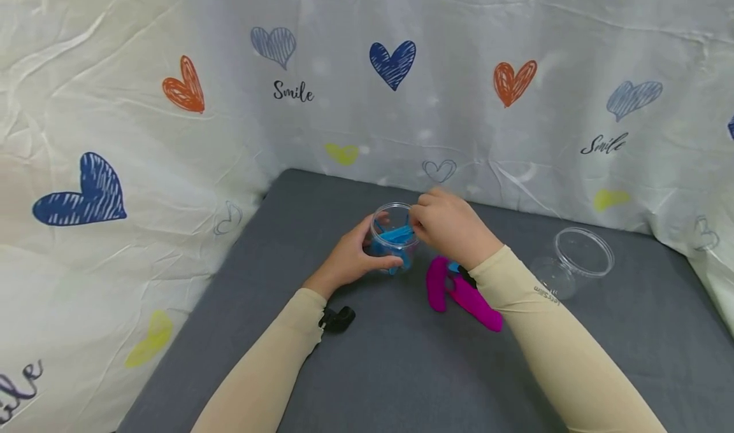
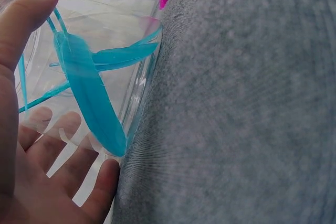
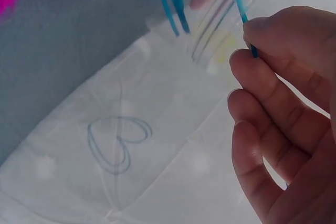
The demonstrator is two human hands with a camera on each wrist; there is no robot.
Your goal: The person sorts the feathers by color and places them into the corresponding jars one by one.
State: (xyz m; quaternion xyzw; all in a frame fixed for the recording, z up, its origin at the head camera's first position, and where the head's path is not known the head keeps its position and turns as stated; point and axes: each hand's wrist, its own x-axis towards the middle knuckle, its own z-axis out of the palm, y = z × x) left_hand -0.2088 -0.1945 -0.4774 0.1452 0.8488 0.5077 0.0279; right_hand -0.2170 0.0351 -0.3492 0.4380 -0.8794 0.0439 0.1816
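On the grey table (image 1: 378,369) before a "Smile" curtain (image 1: 332,13), my head view shows magenta feathers (image 1: 438,284) and a clear container (image 1: 564,277) flanking the "LetsSlim" sleeve (image 1: 556,344), my left-wrist view the left hand (image 2: 31,182) gripping a jar (image 2: 122,85) of blue feathers (image 2: 92,95), my right-wrist view the right hand (image 3: 294,124) pinching a blue stem (image 3: 242,9).

Blue quill (image 3: 242,9) in right-hand grip (image 3: 294,113); clear jar (image 3: 211,29) close by

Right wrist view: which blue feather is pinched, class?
The feather whose quill tip pokes out between the right hand's thumb and finger; the other blue quills, further left in view, are outside that grip.
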